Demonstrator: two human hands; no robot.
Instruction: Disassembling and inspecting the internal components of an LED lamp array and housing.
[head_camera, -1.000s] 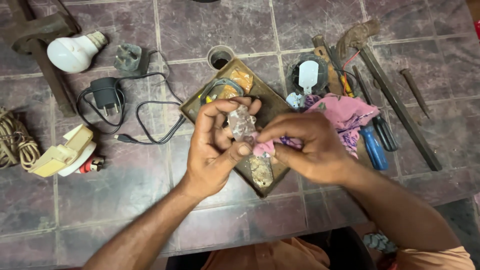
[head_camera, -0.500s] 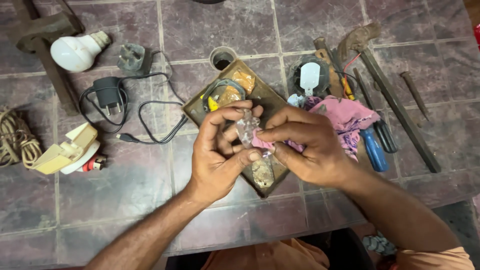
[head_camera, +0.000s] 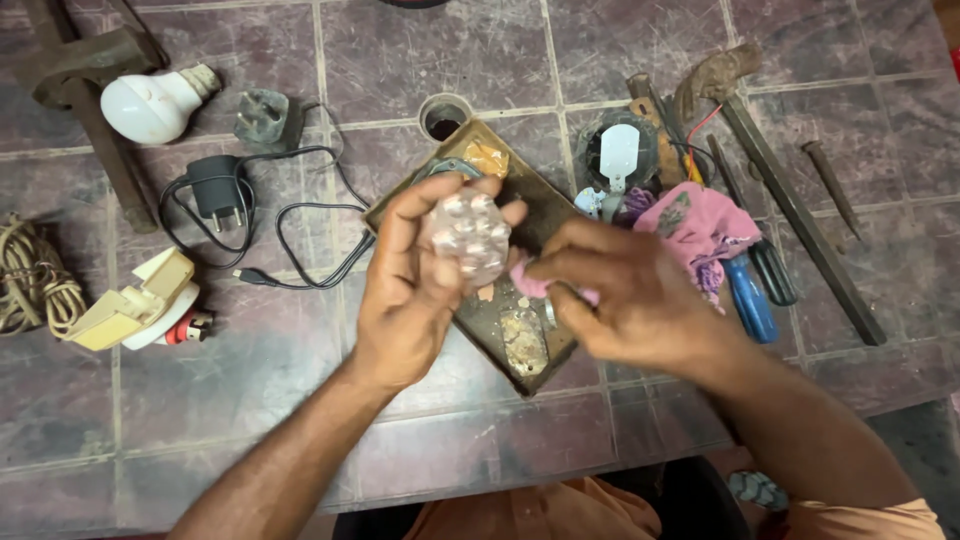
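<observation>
On the tiled floor (head_camera: 250, 400) we see a brown metal tray (head_camera: 530, 215) under both hands. Our left hand (head_camera: 420, 290) grasps a clear studded disc (head_camera: 468, 235), raised just above the tray. Our right hand (head_camera: 630, 295) pinches a pink cloth (head_camera: 695, 225) beside the disc. White bulb (head_camera: 150, 105), black charger (head_camera: 215, 190), blue-handled screwdriver (head_camera: 748, 300) lie apart.

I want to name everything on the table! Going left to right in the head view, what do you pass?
Rope → white bulb → black charger → left hand holding a clear round piece → right hand → pink cloth → blue screwdriver → nail.
</observation>
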